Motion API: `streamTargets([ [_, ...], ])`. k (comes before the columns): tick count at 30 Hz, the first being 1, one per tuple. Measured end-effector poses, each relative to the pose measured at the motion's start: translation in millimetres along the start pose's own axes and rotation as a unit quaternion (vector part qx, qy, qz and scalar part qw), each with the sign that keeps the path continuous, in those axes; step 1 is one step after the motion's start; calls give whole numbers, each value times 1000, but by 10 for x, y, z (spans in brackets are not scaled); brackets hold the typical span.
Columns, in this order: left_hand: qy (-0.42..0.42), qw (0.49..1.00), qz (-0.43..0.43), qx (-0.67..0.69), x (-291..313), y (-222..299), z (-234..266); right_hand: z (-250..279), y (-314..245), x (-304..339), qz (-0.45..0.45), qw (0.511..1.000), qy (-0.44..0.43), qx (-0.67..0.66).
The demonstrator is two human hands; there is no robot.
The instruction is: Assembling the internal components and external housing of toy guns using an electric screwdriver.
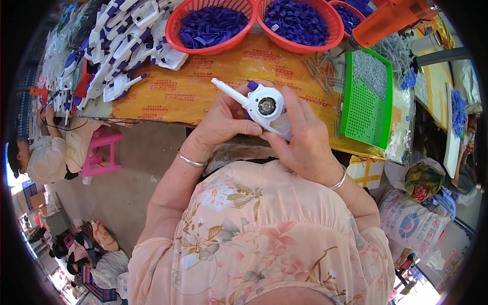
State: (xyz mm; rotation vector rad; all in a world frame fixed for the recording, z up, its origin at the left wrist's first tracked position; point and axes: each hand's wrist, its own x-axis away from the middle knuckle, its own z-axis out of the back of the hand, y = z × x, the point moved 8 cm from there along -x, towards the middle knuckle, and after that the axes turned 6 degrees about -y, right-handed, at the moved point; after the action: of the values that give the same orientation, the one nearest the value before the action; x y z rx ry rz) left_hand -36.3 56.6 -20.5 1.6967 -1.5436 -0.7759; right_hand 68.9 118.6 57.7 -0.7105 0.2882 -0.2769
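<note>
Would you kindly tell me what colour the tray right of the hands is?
Green; the tray shows best in the head view.

white plastic toy gun (264, 107) | purple parts, round centre | barrel pointing upper-left | above table edge

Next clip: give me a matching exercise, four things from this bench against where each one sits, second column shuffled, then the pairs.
Things
1. white toy gun
2. red baskets of purple parts
3. green tray
4. pink stool

Places
A. on the floor, left of the table
B. right side of the table
C. held in both hands
D. far edge of the table

Pairs: 1-C, 2-D, 3-B, 4-A
</note>
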Motion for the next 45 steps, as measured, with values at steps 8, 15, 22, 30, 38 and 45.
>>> streamTargets([
  [8, 0, 1000, -19, 15, -17, 34, -44, 17, -34, 1, -5, 998, -19, 53],
  [15, 2, 999, -31, -7, -16, 58, -45, 25, -67, -19, -12, 996, -25, 85],
  [22, 28, 999, -11, -16, -25, 32, 8, -1, -44, -37, -3, 993, -41, 107],
  [30, 24, 995, -64, -75, -37, 104, -48, -84, 36, -51, 18, 993, 8, 114],
  [38, 103, 979, -101, -143, 58, 134, -80, -114, 35, -13, 76, 988, 57, 123],
  [45, 147, 978, -129, -73, 135, 285, -1, 119, 230, 10, 42, 983, 111, -143],
])
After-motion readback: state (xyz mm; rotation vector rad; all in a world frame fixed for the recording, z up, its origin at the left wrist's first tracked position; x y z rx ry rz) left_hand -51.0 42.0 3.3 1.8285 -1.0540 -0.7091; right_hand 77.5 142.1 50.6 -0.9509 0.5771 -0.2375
